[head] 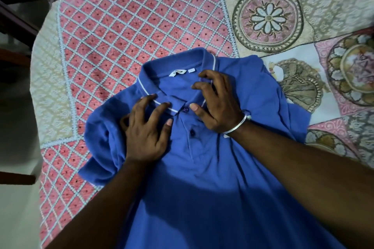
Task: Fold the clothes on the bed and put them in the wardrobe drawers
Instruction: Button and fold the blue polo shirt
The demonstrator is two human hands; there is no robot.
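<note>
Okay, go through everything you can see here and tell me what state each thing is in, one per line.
Blue polo shirt: spread front-up on the bed, not yet folded; left sleeve bunched.
Collar: lying open and flat.
Top button: looks fastened.
Left hand: fingers spread, resting on the shirt by the collar.
Right hand: fingers bent, fingertips on the collar; nothing visibly gripped.
Bedspread: laid flat under the shirt.

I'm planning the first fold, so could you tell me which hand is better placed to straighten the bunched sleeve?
Probably the left hand. It rests on the polo shirt right beside the bunched sleeve, while the right hand sits on the collar's far side.
</note>
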